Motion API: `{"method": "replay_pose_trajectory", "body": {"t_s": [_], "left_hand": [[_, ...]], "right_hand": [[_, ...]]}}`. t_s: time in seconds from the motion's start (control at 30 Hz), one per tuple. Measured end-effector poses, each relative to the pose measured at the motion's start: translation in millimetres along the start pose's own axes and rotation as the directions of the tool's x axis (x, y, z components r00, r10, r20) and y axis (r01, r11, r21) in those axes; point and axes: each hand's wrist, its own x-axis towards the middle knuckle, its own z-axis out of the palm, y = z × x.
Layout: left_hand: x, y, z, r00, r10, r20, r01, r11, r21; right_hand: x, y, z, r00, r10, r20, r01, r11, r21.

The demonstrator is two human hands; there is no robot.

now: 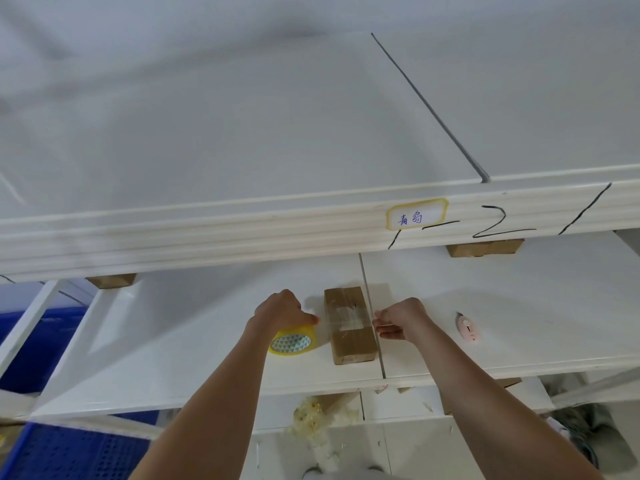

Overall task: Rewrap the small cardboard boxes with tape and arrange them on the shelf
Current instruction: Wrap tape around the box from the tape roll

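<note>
A small brown cardboard box (pixel 349 327) lies on the white middle shelf (pixel 207 341), with clear tape across its top. My left hand (pixel 282 311) grips a yellowish roll of clear tape (pixel 292 342) just left of the box. My right hand (pixel 401 322) pinches the tape's free end at the box's right side. A clear strip of tape (pixel 343 322) runs between both hands over the box.
A pink box cutter (pixel 467 329) lies on the shelf to the right. Other cardboard boxes (pixel 485 247) (pixel 110 280) sit further back under the upper shelf (pixel 242 230). Blue crates (pixel 52 341) stand at the left. Crumpled tape scraps (pixel 318 417) lie on the lower shelf.
</note>
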Motion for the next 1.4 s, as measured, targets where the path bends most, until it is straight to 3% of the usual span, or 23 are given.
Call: {"method": "replay_pose_trajectory", "body": {"t_s": [0.2,0.43,0.93,1.1,1.2,1.4], "left_hand": [[2,6,2,0.999,0.006,-0.041,-0.003,0.998,0.062],[0,23,13,0.998,0.023,-0.052,-0.016,0.993,0.12],[-7,30,17,0.996,0.027,-0.079,-0.017,0.991,0.131],[-9,31,18,0.996,0.025,-0.089,-0.013,0.992,0.128],[-11,31,17,0.996,0.025,-0.09,-0.012,0.99,0.143],[-14,22,6,0.998,-0.017,-0.062,0.025,0.991,0.131]], "right_hand": [[0,1,5,0.999,0.041,0.001,-0.041,0.999,-0.025],[-3,4,9,1.0,-0.03,0.0,0.03,0.99,-0.14],[-15,-1,28,0.93,-0.317,-0.188,0.184,0.841,-0.509],[-31,-12,34,0.932,-0.356,-0.067,0.241,0.747,-0.619],[-36,-23,43,0.957,-0.289,0.033,0.236,0.704,-0.67],[-23,-28,88,0.985,-0.101,0.142,0.174,0.501,-0.848]]}}
